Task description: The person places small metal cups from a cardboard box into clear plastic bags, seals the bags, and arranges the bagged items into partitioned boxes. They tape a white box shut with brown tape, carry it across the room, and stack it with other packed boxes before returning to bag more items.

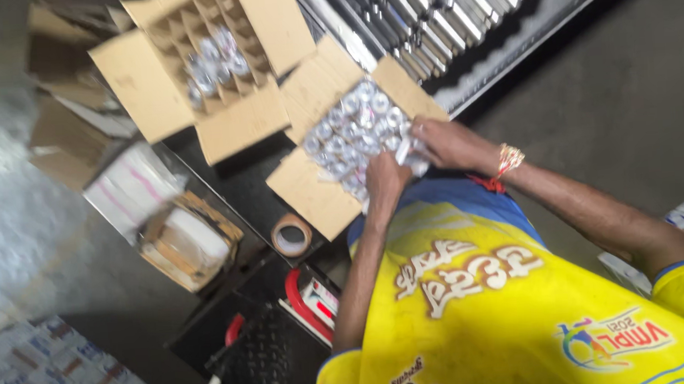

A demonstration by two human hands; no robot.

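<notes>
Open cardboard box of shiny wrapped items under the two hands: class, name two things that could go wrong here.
1. The open cardboard box of shiny wrapped items looks tightly packed; the left hand and right hand pressing in might crush or dislodge pieces.
2. Its near flap seems to overhang the dark table, so the box might tip.

Yellow short-sleeved jersey (519,316), blue trim, white and maroon printed lettering; red-gold thread bracelet (508,159) on one wrist.

The box (322,193) was plain brown card, its packets (358,131) silvery and glinting. The shirt (511,316) was bright yellow — blue at the collar, with cream lettering. The tape roll (291,236) was tan, the surface (237,183) black.
</notes>
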